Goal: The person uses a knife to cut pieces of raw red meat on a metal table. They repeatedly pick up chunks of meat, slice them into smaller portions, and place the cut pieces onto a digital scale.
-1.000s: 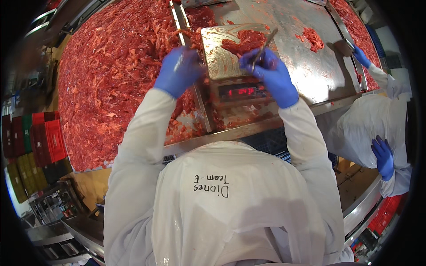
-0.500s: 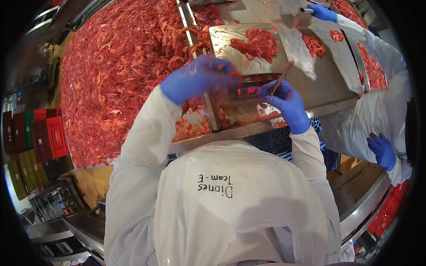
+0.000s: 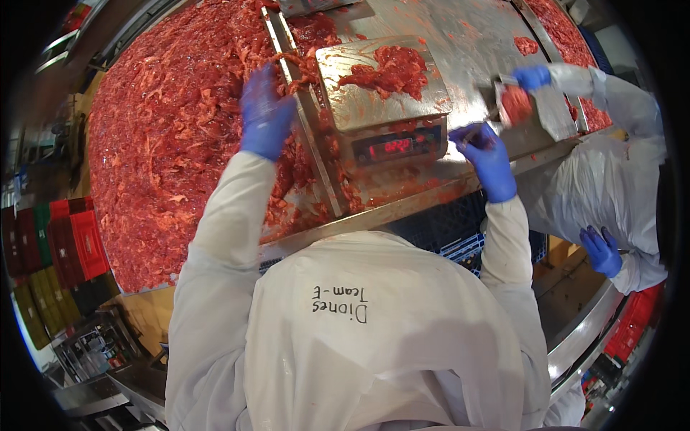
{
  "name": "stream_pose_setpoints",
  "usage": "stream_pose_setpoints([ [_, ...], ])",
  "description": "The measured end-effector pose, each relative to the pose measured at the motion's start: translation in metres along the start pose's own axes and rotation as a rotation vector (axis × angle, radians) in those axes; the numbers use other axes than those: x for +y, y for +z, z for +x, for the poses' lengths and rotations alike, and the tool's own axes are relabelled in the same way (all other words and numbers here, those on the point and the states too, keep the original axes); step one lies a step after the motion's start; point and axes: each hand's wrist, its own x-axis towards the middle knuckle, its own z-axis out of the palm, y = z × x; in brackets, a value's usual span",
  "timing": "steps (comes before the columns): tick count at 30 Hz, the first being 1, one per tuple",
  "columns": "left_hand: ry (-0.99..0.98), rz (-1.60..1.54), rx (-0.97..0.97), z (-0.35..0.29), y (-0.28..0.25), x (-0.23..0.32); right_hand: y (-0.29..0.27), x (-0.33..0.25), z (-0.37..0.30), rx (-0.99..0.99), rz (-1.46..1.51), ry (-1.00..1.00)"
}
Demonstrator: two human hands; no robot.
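Far left, I log stacked red crates (image 3: 86,243) and olive crates (image 3: 56,291) beside the table. Next, a broad meat pile (image 3: 165,151) covers the left part of the table. The left hand (image 3: 266,118), blue-gloved and motion-blurred, is over the pile's right side; I read its fingers as extended, thumb apart, with nothing visible in them, though I cannot tell whether they touch the meat. A steel bar (image 3: 317,151) borders the pile just right of that hand. Beyond it stands the scale (image 3: 402,111), its red display (image 3: 395,146) lit, with one ragged meat piece (image 3: 394,72) lying on the platform, clear of both hands. Right of the scale, near its front corner, I have the right hand (image 3: 490,161): fingers curled toward the thumb around a thin tool (image 3: 471,135), mostly hidden. Further right, a co-worker's gloved hand (image 3: 533,77), blurred, is at some meat (image 3: 516,106); the same person's other hand (image 3: 602,251) hangs lower, near the white clothing.
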Motion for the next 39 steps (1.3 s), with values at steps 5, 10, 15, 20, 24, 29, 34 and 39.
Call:
stream_pose_setpoints([
  [5,0.280,-0.375,-0.506,0.022,0.039,0.126,0.076,-0.060,0.074,-0.348,-0.043,0.068],
  [10,-0.266,-0.698,-0.377,0.011,-0.015,0.076,0.136,-0.045,0.059,-0.366,0.023,-0.150],
  [15,-0.103,-0.148,-0.425,-0.032,-0.054,0.020,0.157,-0.042,0.117,-0.261,-0.817,-0.211],
  [20,-0.264,0.384,-0.796,-0.098,-0.064,0.010,0.041,-0.028,0.160,0.354,-0.520,-0.189],
  [24,-0.250,0.122,-0.727,-0.101,-0.057,-0.026,0.082,-0.034,0.074,0.260,-0.152,-0.289],
  [29,-0.176,-0.078,-0.870,-0.004,-0.090,0.033,0.095,-0.019,0.011,0.059,-0.124,-0.203],
  [34,-0.058,-0.592,-0.608,0.070,-0.092,0.124,0.081,-0.022,0.007,0.140,0.071,-0.175],
  [39,0.186,-0.282,-0.366,0.077,-0.030,0.099,0.068,-0.036,-0.004,0.128,0.107,-0.009],
])
